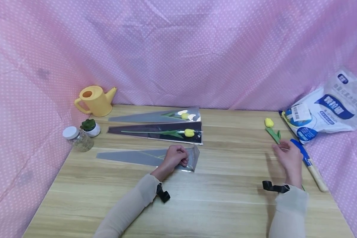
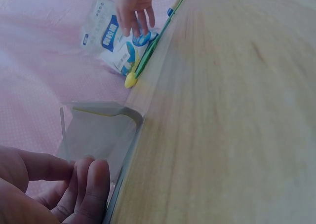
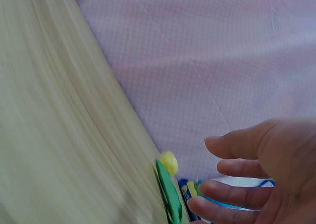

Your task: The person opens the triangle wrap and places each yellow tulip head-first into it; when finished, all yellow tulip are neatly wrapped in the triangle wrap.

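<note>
My left hand (image 1: 176, 157) pinches the wide end of a grey, see-through flower sleeve (image 1: 125, 156) lying at the front of a row. In the left wrist view, the thumb and fingertips meet at the sleeve's clear film (image 2: 96, 130), which stands up and bulges at its mouth. Over at the right, my right hand (image 1: 289, 158) hovers above a yellow tulip (image 1: 269, 123) with green leaves and a long stem. Its fingers are spread apart with nothing between them in the right wrist view, and the bloom (image 3: 169, 163) shows beyond the fingertips. Part of the stem is hidden under that hand.
Behind the front sleeve lie a dark sleeve (image 1: 131, 130) and another grey sleeve (image 1: 137, 116), each with a yellow tulip. A yellow watering can (image 1: 96, 102), potted succulent (image 1: 92, 129) and lidded jar (image 1: 81, 140) stand left. A blue trowel (image 1: 315, 173) and white bag (image 1: 324, 112) lie right.
</note>
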`<move>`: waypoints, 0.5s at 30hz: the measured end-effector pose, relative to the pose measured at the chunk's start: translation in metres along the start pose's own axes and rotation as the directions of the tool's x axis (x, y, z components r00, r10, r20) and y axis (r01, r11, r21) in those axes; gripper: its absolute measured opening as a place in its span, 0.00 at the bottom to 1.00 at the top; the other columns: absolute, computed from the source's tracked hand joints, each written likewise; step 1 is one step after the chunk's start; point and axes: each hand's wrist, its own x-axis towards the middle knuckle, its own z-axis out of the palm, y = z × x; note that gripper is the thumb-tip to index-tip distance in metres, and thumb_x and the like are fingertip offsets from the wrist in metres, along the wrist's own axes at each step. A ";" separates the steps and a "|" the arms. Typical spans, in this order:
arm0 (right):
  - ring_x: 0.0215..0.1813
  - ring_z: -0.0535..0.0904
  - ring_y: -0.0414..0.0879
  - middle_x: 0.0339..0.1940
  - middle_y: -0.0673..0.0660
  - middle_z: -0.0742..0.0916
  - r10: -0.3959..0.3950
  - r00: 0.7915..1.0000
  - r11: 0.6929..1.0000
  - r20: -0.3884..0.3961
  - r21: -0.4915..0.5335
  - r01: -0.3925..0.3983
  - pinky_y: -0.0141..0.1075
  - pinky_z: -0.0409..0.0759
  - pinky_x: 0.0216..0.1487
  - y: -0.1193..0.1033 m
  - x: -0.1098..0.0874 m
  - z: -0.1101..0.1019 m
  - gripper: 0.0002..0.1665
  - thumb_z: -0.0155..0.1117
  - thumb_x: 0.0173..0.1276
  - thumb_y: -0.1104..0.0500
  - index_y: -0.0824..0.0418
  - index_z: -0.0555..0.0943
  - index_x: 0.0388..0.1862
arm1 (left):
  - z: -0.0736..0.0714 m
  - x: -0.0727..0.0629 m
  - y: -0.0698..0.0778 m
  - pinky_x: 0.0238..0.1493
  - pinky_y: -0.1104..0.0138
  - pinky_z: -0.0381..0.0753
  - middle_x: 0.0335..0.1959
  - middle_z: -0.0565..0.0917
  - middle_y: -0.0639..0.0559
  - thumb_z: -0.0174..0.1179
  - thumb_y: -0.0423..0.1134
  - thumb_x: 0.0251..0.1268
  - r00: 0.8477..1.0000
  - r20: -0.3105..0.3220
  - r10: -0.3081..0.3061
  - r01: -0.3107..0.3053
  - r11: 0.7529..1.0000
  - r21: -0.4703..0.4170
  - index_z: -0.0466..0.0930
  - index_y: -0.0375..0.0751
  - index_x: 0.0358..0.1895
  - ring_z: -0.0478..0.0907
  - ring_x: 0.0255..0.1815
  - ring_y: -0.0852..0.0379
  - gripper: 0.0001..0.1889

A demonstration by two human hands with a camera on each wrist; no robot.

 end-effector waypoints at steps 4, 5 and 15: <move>0.46 0.78 0.37 0.65 0.72 0.80 0.011 1.000 1.000 0.003 -0.024 -0.011 0.24 0.69 0.40 0.009 0.004 -0.006 0.36 0.59 0.73 0.47 0.67 0.69 0.71 | -0.001 0.001 0.000 0.20 0.71 0.81 0.19 0.81 0.50 0.57 0.24 0.64 1.000 0.005 -0.001 0.001 1.000 0.002 0.78 0.24 0.37 0.77 0.16 0.61 0.03; 0.50 0.80 0.46 0.65 0.72 0.79 0.017 1.000 0.999 0.008 -0.029 -0.016 0.24 0.68 0.39 0.012 0.004 -0.007 0.36 0.59 0.73 0.47 0.67 0.68 0.72 | -0.001 0.001 0.000 0.21 0.71 0.81 0.19 0.81 0.50 0.57 0.24 0.64 1.000 0.007 -0.001 0.001 1.000 0.005 0.78 0.24 0.38 0.77 0.17 0.61 0.04; 0.68 0.70 0.71 0.69 0.79 0.72 0.067 0.997 0.997 0.043 -0.034 -0.065 0.60 0.70 0.63 0.034 0.006 -0.012 0.38 0.53 0.76 0.50 0.73 0.61 0.75 | -0.002 -0.001 0.003 0.22 0.70 0.82 0.20 0.82 0.49 0.57 0.24 0.65 1.000 0.025 -0.002 0.001 1.000 0.014 0.78 0.23 0.38 0.77 0.17 0.61 0.04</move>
